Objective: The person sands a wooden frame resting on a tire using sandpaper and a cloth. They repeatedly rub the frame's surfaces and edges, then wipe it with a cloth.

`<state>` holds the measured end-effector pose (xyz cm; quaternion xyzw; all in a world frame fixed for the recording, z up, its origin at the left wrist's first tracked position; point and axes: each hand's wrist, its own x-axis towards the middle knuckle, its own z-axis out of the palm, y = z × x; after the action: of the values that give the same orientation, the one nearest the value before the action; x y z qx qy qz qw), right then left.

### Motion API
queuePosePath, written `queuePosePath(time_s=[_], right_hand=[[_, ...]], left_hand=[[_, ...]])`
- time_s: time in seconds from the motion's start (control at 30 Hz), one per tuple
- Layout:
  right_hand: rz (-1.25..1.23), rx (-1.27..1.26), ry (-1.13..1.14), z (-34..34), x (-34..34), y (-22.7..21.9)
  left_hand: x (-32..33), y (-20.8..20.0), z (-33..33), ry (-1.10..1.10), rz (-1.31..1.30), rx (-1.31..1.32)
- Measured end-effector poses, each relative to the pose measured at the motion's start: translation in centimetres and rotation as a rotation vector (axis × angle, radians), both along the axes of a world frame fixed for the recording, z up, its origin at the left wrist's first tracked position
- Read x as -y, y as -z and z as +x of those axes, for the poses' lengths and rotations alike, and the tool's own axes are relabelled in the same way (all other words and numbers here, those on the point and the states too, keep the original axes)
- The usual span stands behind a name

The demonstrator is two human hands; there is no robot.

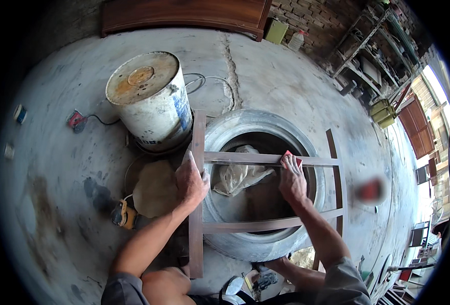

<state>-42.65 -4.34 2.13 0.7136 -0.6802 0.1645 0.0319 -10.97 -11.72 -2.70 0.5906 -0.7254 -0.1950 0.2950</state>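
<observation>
Wooden frame point(255, 225): brown, matt, smooth-faced as I see it from my end. Tyre point(253, 248): rubber, dull, powdery grey. Bag point(237, 175): thin translucent plastic, crumpled, faint sheen. Drum point(156, 114): scuffed wall, rust-toned stains on top; I cannot tell plastic from metal. Panel point(184, 15): wood, soft gloss. Floor point(281, 76): concrete, cracked. Wall point(308, 18): rough brick.

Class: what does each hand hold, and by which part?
Left hand: the wooden frame, by its left bar. Right hand: a red pad, across its top.
</observation>
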Motion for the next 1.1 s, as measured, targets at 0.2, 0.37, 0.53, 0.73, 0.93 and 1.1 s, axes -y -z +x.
queuePosePath(time_s=[0.2,0.37,0.53,0.73,0.93,1.1], right_hand=[[-0.037,0.275,-0.244,17.8,4.5,2.5],[0.111,-0.005,-0.251,5.4,1.8,2.2],[0.115,-0.04,-0.187,9.2,2.8,1.4],[0.024,0.17,-0.592,18.3,6.9,0.5],[-0.152,-0.01,-0.684,15.2,18.1,1.1],[-0.072,0.147,-0.708,17.1,14.5,2.0]], left_hand=[[0.2,0.6,-0.5,0.06,-0.051,-0.089],[0.3,1.0,0.1,0.032,-0.102,-0.111],[0.2,-0.1,-0.3,-0.025,-0.113,-0.163],[-0.3,2.4,2.1,0.054,-0.087,-0.728],[-1.2,3.1,2.2,0.012,-0.018,-0.833],[-1.8,3.9,3.9,0.046,-0.103,-0.688]])
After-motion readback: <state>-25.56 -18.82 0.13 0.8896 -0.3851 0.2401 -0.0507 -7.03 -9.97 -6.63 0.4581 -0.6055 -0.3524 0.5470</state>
